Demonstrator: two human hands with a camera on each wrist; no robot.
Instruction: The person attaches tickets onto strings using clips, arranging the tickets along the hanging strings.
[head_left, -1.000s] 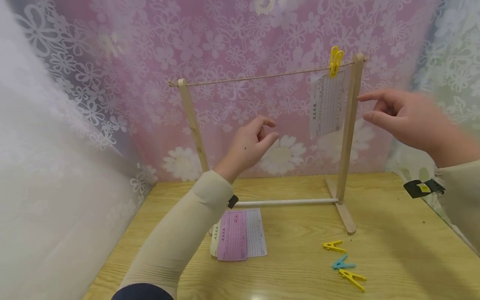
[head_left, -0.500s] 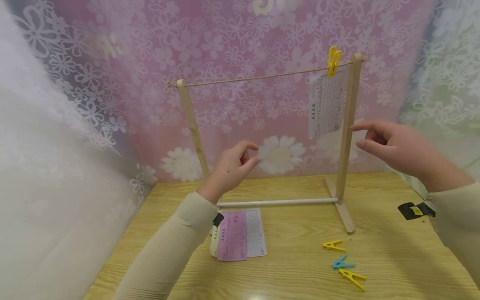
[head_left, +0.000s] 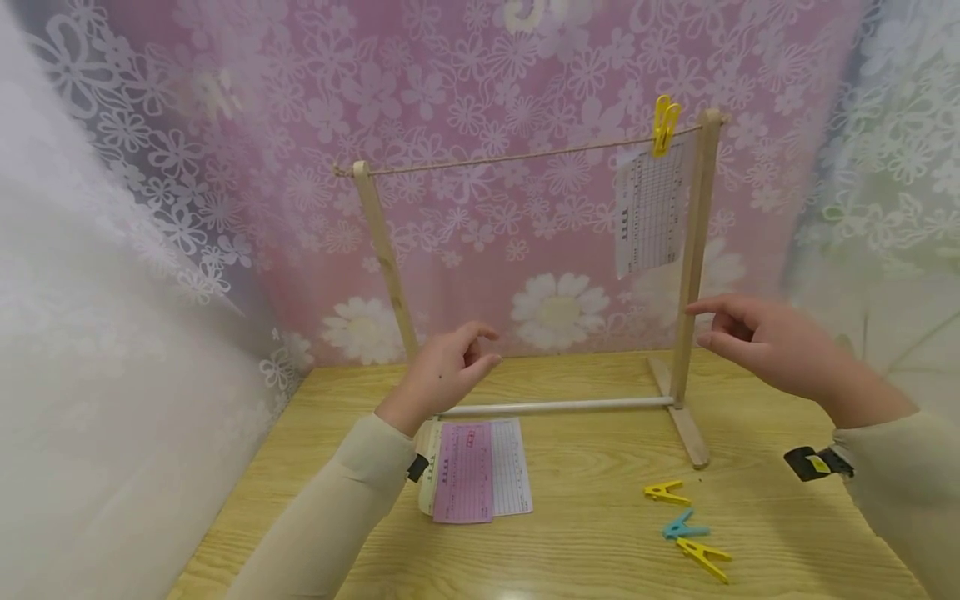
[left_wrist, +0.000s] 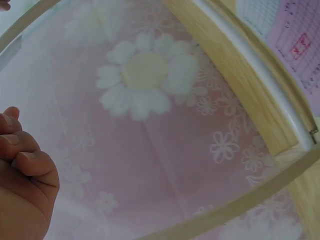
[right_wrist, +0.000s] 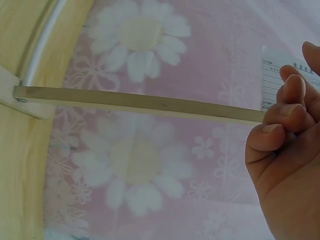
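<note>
My left hand [head_left: 442,371] hovers in front of the left post [head_left: 386,258] of a wooden frame, fingers loosely curled around nothing. Beside the right post [head_left: 693,258] is my right hand [head_left: 772,346], also loosely bent and holding nothing; its index fingertip overlaps the post in the head view. From the string [head_left: 517,156] a white printed slip [head_left: 648,212] hangs under a yellow clothespin [head_left: 664,127]. On the table below my left hand lie overlapping pink [head_left: 465,475], white [head_left: 512,471] and pale yellow slips.
At the front right of the table [head_left: 585,500] lie a yellow clothespin [head_left: 666,492], a blue clothespin [head_left: 683,526] and another yellow clothespin [head_left: 705,558]. A white rod [head_left: 555,407] joins the frame's feet. A flowered pink curtain [head_left: 487,75] stands behind.
Both hands have come down from the height of the hanging slip toward the table, the left also shifting left. The hanging slip and clothespins stay in place.
</note>
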